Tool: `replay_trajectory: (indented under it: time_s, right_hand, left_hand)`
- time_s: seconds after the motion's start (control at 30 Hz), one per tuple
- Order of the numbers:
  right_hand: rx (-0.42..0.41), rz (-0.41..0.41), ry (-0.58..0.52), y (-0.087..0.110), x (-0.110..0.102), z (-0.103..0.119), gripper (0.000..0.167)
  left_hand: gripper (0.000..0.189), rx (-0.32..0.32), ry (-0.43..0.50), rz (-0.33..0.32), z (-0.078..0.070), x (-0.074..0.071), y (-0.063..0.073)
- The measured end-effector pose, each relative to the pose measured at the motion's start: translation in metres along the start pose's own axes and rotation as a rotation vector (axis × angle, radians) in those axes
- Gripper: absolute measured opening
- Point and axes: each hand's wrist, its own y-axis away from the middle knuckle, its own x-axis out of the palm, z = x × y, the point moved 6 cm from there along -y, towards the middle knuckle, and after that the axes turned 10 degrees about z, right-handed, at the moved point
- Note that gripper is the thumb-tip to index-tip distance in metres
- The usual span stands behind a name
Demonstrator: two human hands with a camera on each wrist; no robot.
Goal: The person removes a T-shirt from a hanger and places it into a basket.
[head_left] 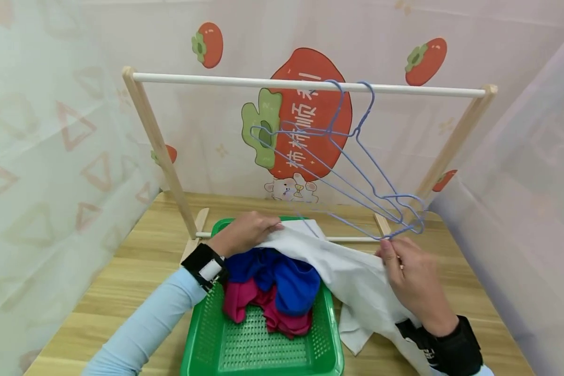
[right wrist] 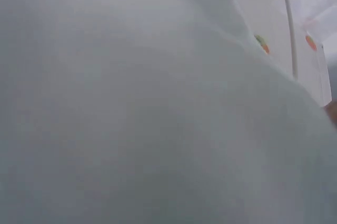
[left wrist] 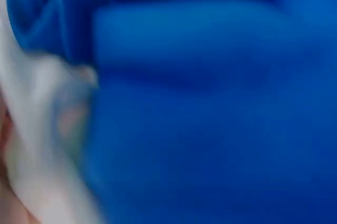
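A white garment [head_left: 343, 266] stretches between both hands above a green basket [head_left: 331, 318]. My left hand [head_left: 246, 230] pinches its upper edge over the basket's far end; my right hand [head_left: 418, 282] grips the other end further right. Blue cloth [head_left: 296, 282] and magenta cloth [head_left: 286, 318] lie bunched in the basket. Blue wire hangers [head_left: 376, 177] hang from the rail, their lower right ends just above my right hand; I cannot tell whether they touch it. In the left wrist view, blurred blue cloth [left wrist: 210, 119] covers most of the frame. White garment [right wrist: 131, 103] fills the right wrist view.
A rack with a white rail [head_left: 207, 80] and wooden posts [head_left: 160, 151] stands behind the basket on the wood-grain table [head_left: 122, 292]. Printed curtains [head_left: 380, 31] enclose the back and sides. Part of the white garment drapes onto the table right of the basket.
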Motion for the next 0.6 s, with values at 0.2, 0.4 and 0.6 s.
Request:
replay_trajectory:
  time_s: [0.2, 0.4, 0.6]
  right_hand:
    - [0.044, 0.147, 0.053, -0.026, 0.01, 0.004, 0.026]
    - [0.085, 0.323, 0.079, -0.064, 0.024, 0.014, 0.023]
    - [0.083, 0.368, -0.073, -0.111, 0.04, 0.024, 0.023]
  left_hand:
    - [0.023, -0.047, -0.132, 0.136, -0.038, 0.007, -0.037]
    - [0.031, -0.041, -0.189, 0.259, -0.067, 0.012, -0.079]
    - [0.026, 0.04, -0.251, 0.311, -0.09, 0.025, -0.102]
